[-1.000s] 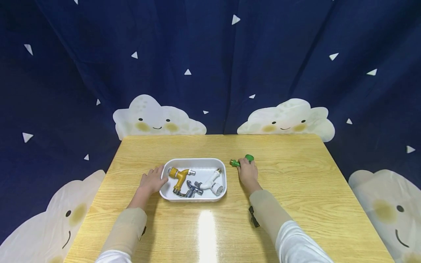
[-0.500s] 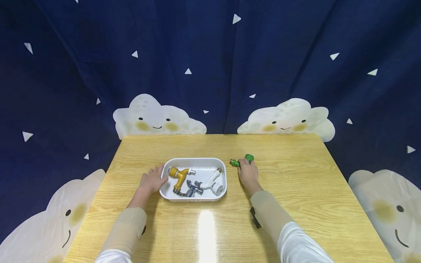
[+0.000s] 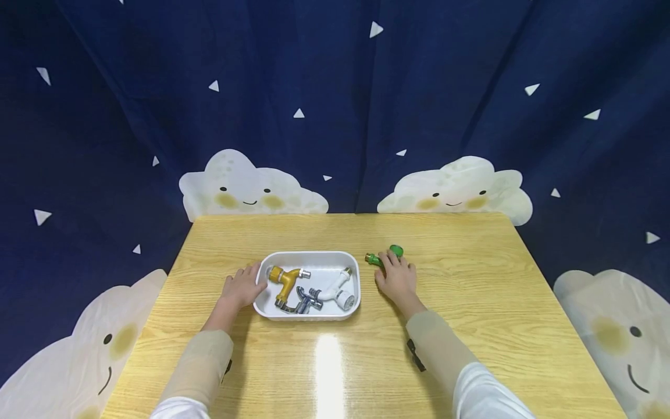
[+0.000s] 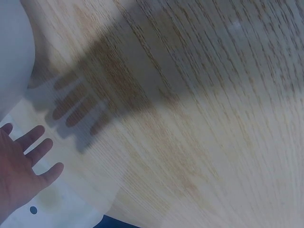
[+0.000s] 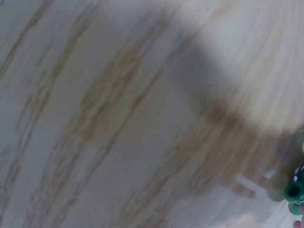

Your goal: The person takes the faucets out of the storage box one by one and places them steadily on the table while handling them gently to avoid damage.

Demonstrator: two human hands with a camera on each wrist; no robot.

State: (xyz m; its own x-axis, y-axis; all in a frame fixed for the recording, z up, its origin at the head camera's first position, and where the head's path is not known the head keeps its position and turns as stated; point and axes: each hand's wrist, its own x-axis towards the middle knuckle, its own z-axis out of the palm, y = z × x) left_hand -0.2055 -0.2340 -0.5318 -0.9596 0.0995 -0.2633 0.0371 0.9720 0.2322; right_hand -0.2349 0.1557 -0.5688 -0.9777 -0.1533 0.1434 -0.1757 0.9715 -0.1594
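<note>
My left hand [image 3: 242,286] rests at the left end of a white tray [image 3: 307,319], its thumb at the rim. In the left wrist view the same hand [image 4: 21,168] has its fingers spread. Inside the tray lie a yellow tap [image 3: 287,282], a chrome tap [image 3: 305,302] and a white tap [image 3: 332,293]. Right of the tray, a green tap [image 3: 373,259] lies on the table. My right hand [image 3: 399,280] is over its near side, fingers loosely extended and fingertips at its body, hiding its middle. The right wrist view catches the green tap's spout [image 5: 294,191] at the edge.
The wooden table [image 3: 471,291] carries the tray and the green tap. A dark blue curtain [image 3: 335,87] with white triangles and cloud pictures surrounds its back and sides.
My right hand has loosened its grip on the green tap and drawn back slightly, toward the right and nearer. The green tap stays in place. My left hand and the tray have not moved.
</note>
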